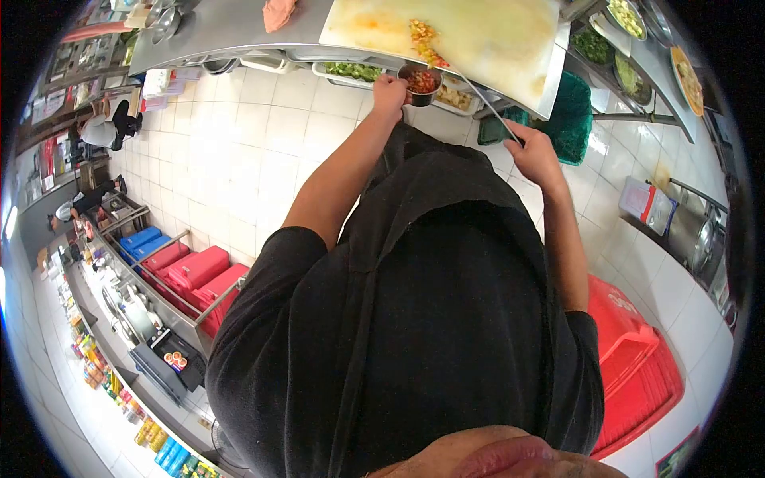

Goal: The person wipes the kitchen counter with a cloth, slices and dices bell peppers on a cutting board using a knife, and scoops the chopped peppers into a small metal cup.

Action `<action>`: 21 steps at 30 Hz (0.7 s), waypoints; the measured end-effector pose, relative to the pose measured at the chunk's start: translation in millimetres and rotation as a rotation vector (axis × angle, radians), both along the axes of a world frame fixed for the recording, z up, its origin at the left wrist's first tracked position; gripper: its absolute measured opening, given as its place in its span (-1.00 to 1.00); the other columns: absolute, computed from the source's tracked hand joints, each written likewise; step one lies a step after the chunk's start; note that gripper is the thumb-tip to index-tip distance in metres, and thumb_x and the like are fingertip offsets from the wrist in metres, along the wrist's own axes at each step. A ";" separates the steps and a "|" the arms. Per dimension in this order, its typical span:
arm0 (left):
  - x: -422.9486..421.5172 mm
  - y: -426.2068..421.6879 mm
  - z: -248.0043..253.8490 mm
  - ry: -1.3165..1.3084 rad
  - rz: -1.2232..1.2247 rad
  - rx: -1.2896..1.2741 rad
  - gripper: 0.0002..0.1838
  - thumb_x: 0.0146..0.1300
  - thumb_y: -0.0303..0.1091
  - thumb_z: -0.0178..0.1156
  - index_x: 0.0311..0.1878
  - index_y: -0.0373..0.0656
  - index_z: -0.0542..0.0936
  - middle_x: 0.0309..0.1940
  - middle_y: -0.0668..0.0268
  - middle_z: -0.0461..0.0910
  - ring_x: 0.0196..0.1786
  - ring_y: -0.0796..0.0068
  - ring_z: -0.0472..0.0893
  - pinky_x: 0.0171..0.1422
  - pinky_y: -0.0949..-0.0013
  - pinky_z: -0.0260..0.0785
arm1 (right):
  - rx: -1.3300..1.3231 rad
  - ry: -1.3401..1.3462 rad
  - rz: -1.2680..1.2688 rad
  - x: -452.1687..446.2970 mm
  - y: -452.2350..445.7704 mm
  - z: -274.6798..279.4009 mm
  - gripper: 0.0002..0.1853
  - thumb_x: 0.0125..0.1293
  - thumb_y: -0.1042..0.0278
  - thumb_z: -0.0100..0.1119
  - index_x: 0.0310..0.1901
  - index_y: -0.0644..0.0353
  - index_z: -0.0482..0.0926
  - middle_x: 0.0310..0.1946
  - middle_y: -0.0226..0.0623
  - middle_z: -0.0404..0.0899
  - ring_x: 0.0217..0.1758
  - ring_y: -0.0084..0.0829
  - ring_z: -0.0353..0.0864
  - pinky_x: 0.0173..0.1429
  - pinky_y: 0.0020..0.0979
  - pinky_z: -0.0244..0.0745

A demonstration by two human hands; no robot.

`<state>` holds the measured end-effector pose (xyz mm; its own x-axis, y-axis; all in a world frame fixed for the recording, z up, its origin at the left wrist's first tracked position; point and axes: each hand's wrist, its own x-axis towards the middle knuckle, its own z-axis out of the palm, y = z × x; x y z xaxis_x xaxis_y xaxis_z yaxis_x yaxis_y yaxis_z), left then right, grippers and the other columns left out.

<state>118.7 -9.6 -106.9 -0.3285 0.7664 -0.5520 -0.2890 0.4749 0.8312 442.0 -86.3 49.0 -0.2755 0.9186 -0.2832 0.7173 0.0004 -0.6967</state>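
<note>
My left hand (390, 97) is closed on the rim of a small metal cup (421, 98), which holds diced red and orange pieces. The cup is just below the front edge of a large yellowish cutting board (494, 36). In my closed right hand (534, 155) is a long thin knife (488, 103) by its dark handle. Its blade slants up and left to the board's edge, where its tip is close to a line of diced yellow and red pieces (426, 44). Whether the tip touches them I cannot tell.
Under the counter are a tray of chopped greens (353, 72) and a green crate (570, 119). A pink cloth-like lump (279, 13) lies on the steel counter (215, 36). A red bin (637, 366) stands behind me at right; two people (100, 131) are at far left.
</note>
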 end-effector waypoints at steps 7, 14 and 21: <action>4.3 -3.5 11.6 -0.014 0.040 -0.007 -0.86 0.27 -0.63 0.23 -0.23 -0.25 0.45 -0.49 0.15 0.53 -0.57 0.36 0.52 -0.59 0.28 0.35 | -0.048 0.012 0.028 -14.4 -15.6 19.6 -0.54 0.31 0.40 0.28 0.27 0.02 0.65 0.06 0.07 0.70 0.14 0.14 0.68 0.24 -0.11 0.58; -8.1 -2.9 3.8 -0.027 0.037 0.020 -0.84 0.28 -0.60 0.20 -0.23 -0.24 0.39 -0.54 0.19 0.53 -0.62 0.38 0.57 -0.62 0.32 0.41 | 0.094 0.079 -0.031 -1.2 27.6 15.5 -0.54 0.31 0.40 0.26 0.27 0.02 0.66 0.08 0.06 0.71 0.17 0.06 0.71 0.31 -0.20 0.55; -10.5 -7.1 13.8 -0.003 0.068 0.031 -0.85 0.28 -0.59 0.19 -0.25 -0.22 0.39 -0.53 0.20 0.53 -0.61 0.40 0.57 -0.61 0.34 0.43 | 0.019 -0.017 0.054 -3.8 84.4 5.1 -0.55 0.31 0.40 0.26 0.24 0.15 0.67 0.03 0.11 0.74 0.12 0.02 0.75 0.26 -0.21 0.56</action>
<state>108.2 -16.7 -93.1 -0.3786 0.7590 -0.5297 -0.3220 0.4286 0.8442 438.2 -1.9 54.2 -0.3204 0.9076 -0.2712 0.7278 0.0526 -0.6838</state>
